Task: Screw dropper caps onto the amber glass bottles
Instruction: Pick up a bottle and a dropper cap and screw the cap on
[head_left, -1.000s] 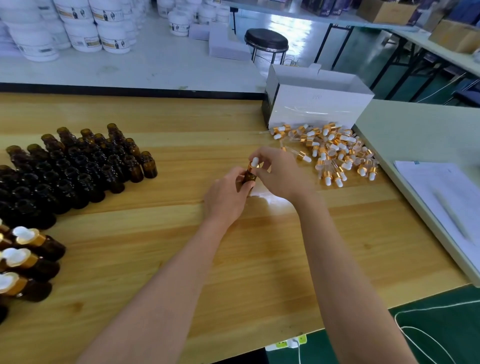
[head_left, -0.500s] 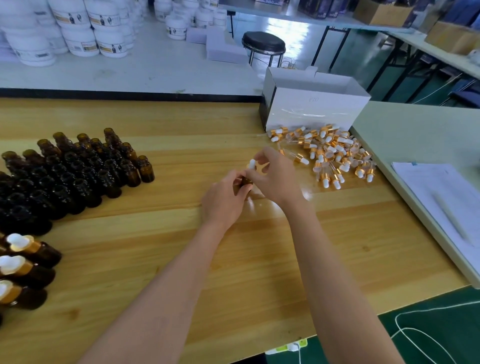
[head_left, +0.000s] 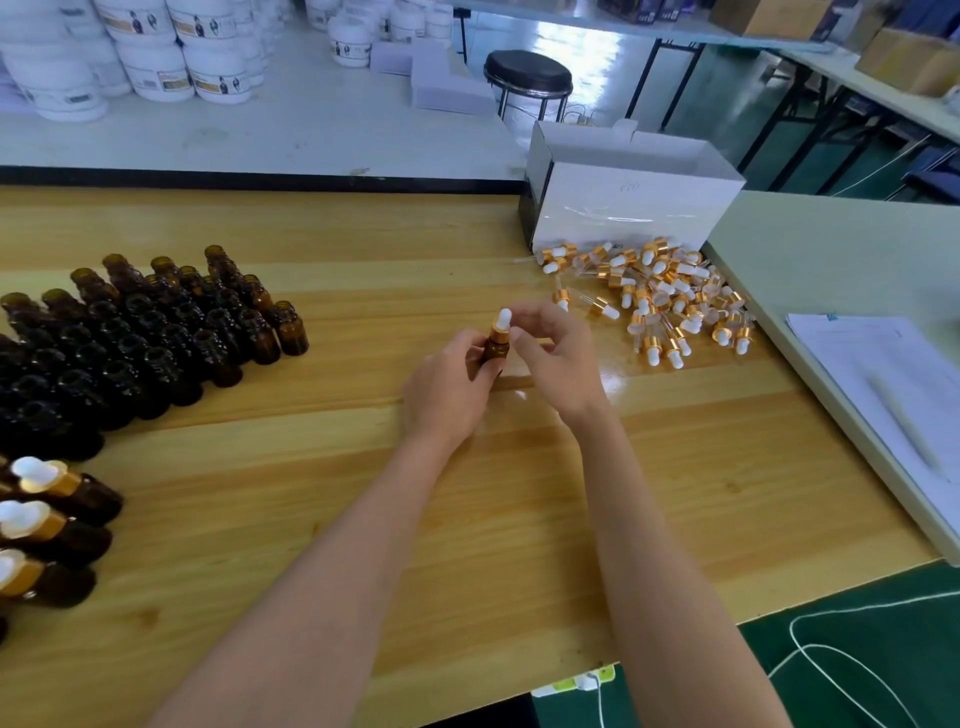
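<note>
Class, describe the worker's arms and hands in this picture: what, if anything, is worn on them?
The left hand and the right hand are bare: no gloves, and no rings show. The left forearm and the right forearm are bare too, with no sleeve, watch, bracelet or marking in view down to the picture's bottom edge.

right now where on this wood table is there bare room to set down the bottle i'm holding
Bare table: the wide patch between the capped bottles and your left forearm; the near-right corner below the loose dropper caps; the far strip between the open bottles and the white box. Crowded: the whole left side, and around the caps.
</note>
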